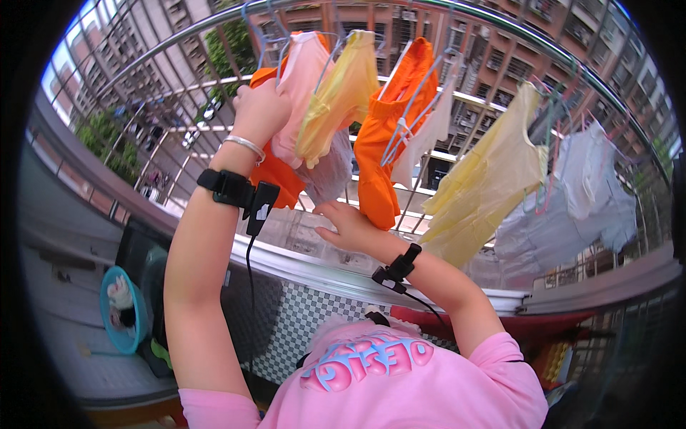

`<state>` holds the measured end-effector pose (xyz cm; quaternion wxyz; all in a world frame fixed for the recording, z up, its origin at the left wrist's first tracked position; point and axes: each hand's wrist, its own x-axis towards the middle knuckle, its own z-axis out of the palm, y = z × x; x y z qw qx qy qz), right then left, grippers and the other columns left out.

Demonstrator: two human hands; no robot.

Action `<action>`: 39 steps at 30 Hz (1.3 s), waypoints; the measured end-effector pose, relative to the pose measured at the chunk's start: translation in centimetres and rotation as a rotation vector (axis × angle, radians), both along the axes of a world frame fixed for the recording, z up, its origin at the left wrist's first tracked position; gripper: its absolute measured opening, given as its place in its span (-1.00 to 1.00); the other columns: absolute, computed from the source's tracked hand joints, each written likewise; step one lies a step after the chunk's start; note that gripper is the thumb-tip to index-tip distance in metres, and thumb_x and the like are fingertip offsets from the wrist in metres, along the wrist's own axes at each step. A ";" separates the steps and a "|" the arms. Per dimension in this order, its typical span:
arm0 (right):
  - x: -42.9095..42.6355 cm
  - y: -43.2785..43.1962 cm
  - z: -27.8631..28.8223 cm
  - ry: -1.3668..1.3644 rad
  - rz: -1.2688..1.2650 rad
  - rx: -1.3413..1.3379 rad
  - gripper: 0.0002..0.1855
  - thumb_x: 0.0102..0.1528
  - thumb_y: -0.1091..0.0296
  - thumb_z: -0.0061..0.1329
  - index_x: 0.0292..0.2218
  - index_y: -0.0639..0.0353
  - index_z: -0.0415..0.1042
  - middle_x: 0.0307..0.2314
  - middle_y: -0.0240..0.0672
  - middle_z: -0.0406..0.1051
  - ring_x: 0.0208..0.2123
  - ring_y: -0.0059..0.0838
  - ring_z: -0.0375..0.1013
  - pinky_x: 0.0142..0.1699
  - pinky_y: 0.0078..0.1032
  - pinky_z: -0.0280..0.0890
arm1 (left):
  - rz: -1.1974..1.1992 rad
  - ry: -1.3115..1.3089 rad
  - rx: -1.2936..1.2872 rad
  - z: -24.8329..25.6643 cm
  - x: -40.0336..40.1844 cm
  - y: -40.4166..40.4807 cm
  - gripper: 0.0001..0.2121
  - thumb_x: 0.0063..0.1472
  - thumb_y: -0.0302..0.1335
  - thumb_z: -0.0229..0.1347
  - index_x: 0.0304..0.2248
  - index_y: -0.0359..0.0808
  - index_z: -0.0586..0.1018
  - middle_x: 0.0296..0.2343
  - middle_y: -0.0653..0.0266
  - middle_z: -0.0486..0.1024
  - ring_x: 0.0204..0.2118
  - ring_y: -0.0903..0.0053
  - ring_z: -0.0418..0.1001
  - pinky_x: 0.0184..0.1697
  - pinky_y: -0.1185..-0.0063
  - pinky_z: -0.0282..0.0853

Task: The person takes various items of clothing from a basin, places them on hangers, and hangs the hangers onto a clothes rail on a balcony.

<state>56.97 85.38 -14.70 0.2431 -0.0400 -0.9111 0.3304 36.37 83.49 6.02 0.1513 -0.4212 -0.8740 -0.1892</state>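
Observation:
My left hand (262, 113) is raised at the hanging clothes, its fingers curled at the left edge of a pink garment (303, 80). The back of the hand hides the fingertips and part of an orange garment (276, 179) behind. Lower down, my right hand (348, 228) has its fingers apart and holds nothing. Its fingertips are close to the hem of a sheer pale garment (328, 166); whether they touch it I cannot tell. A yellow garment (343, 102) hangs beside the pink one. Orange trousers (378, 155) hang just above my right wrist, with a blue wire hanger (410, 115) in front.
A metal rail (214, 20) carries the hangers, before a barred window cage (177, 128). Farther right hang a pale yellow top (482, 171) and light blue garments (573, 209). The window track (343, 279) runs below. A blue basin (140, 311) holding cloths stands at left.

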 end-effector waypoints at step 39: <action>21.0 14.4 17.8 0.198 -1.366 0.192 -0.32 -0.12 -0.01 0.12 -0.07 0.31 0.37 -0.15 0.04 0.26 -0.19 -0.05 0.39 -0.07 -0.33 0.31 | -0.913 -0.092 0.414 1.4 14.4 7.5 -0.64 0.10 -0.45 0.10 -0.09 -0.33 0.42 -0.11 -0.02 0.31 -0.05 0.13 0.34 0.01 0.40 0.28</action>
